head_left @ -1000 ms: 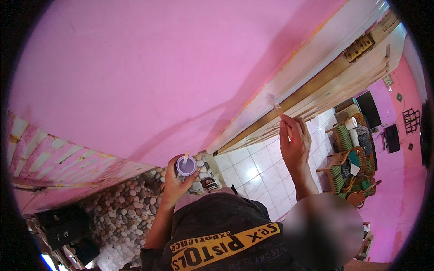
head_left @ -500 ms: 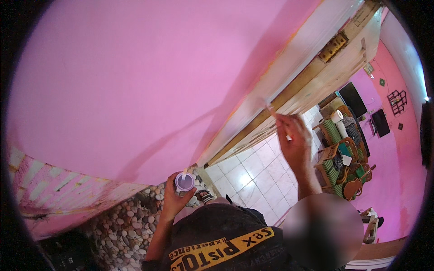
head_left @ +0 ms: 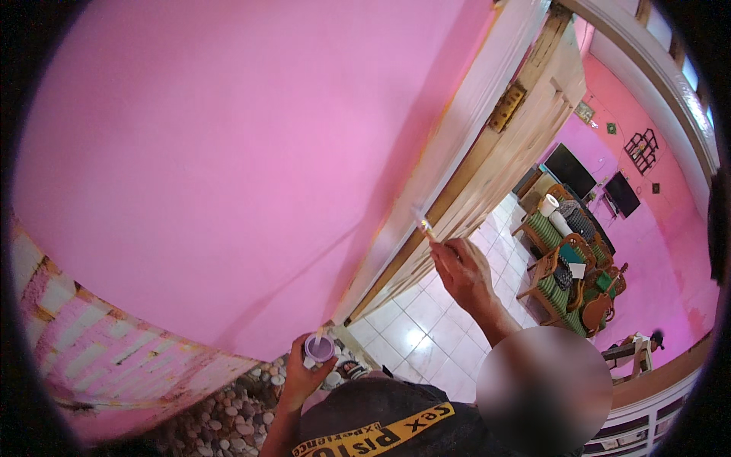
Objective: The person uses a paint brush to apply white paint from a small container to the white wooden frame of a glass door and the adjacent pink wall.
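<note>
My right hand is closed round the handle of a paintbrush. Its bristle end lies at the whitish door frame that borders the pink wall. Low by the wall's bottom corner, my left hand grips a small round cup of pale purple paint. A light-coloured stick stands at the cup's far rim. Part of my right forearm is hidden by a blurred patch.
An open wooden door with a brass hinge stands just right of the frame. Beyond are white floor tiles, green-striped chairs and a guitar. Pebble-patterned flooring lies lower left.
The view has shifted, so the frame and room sit further left. My right hand has moved down along the frame with the brush. My left hand still holds the cup.
</note>
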